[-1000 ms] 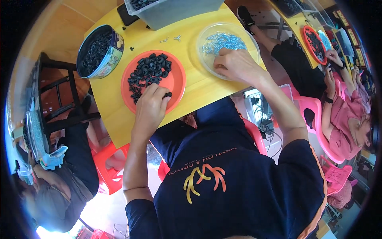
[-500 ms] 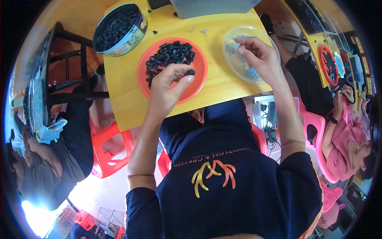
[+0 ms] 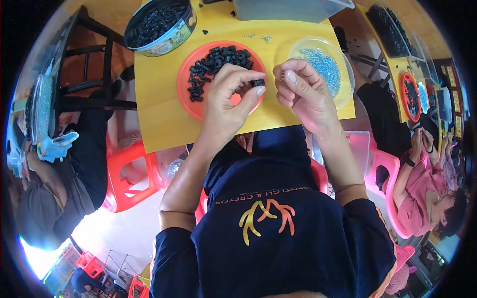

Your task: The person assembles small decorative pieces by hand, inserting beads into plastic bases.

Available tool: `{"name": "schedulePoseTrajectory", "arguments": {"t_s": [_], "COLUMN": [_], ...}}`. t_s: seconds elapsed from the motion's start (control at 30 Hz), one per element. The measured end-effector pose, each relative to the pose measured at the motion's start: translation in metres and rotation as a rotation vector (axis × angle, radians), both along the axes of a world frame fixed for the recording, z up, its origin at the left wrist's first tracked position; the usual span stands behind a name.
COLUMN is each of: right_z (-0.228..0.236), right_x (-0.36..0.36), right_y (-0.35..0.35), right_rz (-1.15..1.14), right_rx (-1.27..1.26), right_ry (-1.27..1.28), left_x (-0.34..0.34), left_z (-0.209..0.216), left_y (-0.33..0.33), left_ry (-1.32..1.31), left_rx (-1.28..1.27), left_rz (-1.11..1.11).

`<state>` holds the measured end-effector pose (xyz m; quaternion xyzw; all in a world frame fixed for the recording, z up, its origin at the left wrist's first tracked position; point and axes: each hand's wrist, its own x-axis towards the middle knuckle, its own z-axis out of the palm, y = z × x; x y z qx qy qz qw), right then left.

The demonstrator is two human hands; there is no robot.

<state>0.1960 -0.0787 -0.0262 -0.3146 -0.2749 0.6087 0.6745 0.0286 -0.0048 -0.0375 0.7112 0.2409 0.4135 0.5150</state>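
Pinching one small black part (image 3: 257, 83), the left hand (image 3: 227, 97) keeps its long axis roughly sideways, one end toward the right hand (image 3: 309, 97), which pinches one metal coil (image 3: 282, 75) pointing away from the body. Both sit above the worktop (image 3: 158, 109), between one orange plate's (image 3: 183, 90) right rim and one clear bowl (image 3: 348, 82); bare surface reaches the left edge.
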Motion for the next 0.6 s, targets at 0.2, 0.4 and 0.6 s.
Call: {"name": "schedulePoseTrajectory", "arguments": {"t_s": [0.2,0.4,0.6], "right_z": [-0.004,-0.003,-0.001], "right_x": [-0.011,-0.015,-0.019], "right_y": [-0.001,-0.001,0.003], "right_rz": [-0.05,-0.005,-0.117], "right_rx": [-0.058,-0.092,-0.048], "right_ry": [-0.122,-0.027,-0.262], "left_x": [0.0,-0.004,-0.006], "left_z": [0.0,0.001,0.0], "left_y": [-0.003,0.002,0.001], "left_ry": [-0.058,-0.114,-0.045], "left_rx": [-0.061,-0.042,-0.012], "left_rz": [0.024,0.013,0.021]}}
